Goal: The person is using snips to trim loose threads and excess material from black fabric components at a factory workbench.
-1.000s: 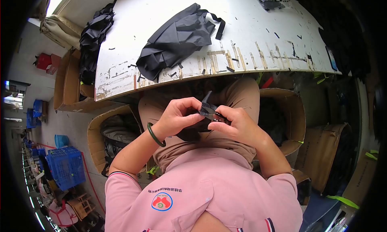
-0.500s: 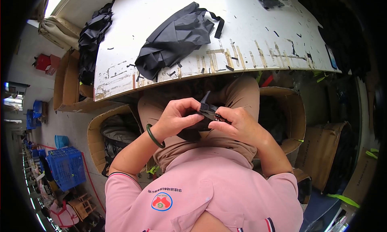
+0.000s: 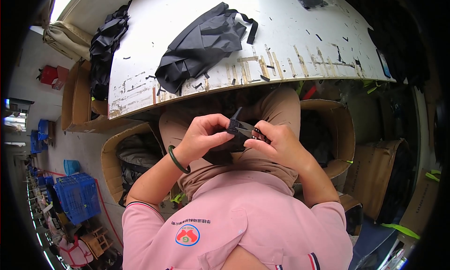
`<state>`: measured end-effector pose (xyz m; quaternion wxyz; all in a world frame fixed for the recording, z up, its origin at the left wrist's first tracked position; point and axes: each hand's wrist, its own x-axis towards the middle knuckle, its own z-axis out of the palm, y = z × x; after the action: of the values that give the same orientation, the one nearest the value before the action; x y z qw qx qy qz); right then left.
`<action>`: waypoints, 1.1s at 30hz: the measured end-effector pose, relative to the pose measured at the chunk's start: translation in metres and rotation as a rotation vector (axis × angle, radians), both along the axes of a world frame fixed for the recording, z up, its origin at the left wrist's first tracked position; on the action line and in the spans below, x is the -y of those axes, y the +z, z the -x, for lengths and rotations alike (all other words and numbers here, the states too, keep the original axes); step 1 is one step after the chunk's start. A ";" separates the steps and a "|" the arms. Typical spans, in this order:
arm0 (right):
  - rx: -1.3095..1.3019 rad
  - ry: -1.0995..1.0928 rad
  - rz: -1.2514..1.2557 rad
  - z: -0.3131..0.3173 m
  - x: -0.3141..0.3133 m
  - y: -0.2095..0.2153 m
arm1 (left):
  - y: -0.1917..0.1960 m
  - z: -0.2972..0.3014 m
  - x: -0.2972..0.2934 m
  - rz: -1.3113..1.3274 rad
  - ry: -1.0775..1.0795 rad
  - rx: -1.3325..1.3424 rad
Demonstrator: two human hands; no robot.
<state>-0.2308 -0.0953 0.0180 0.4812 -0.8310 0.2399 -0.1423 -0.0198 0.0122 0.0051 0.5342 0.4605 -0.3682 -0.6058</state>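
Evidently, the left hand (image 3: 201,136) holds a black webbing strap (image 3: 232,125) mid-frame, beside small scissors (image 3: 245,129) in the right hand (image 3: 276,139).
A blue plastic crate (image 3: 77,199) stands at lower left; at upper left, a heap of black fabric (image 3: 107,49) hangs along the edge of the white tabletop (image 3: 290,31). At the centre, above beige trousers (image 3: 284,108), the left grip, with a dark green bangle (image 3: 178,160) at its wrist, pinches the strap between thumb and fingers. Farther up, a crumpled black fabric piece (image 3: 201,45) lies on the tabletop. Just right of the strap, the right grip is closed around the scissors' handles, blades pointing left; whether they touch the strap, I cannot tell. An open cardboard box (image 3: 346,141) sits at right.
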 end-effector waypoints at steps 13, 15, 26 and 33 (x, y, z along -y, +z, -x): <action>-0.012 0.059 0.172 -0.006 -0.004 0.001 | -0.005 0.005 0.000 0.063 0.032 0.018; -0.011 0.066 0.144 -0.007 -0.004 0.003 | -0.005 0.005 0.000 0.057 0.024 0.047; -0.013 0.048 0.266 -0.010 -0.008 -0.001 | -0.006 0.004 -0.001 0.037 0.009 0.096; 0.011 0.033 0.259 -0.008 -0.006 -0.004 | -0.003 0.003 -0.001 0.009 0.015 0.036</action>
<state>-0.2223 -0.0892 0.0136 0.3734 -0.8893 0.2033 -0.1687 -0.0226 0.0129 0.0025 0.5342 0.4717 -0.3767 -0.5918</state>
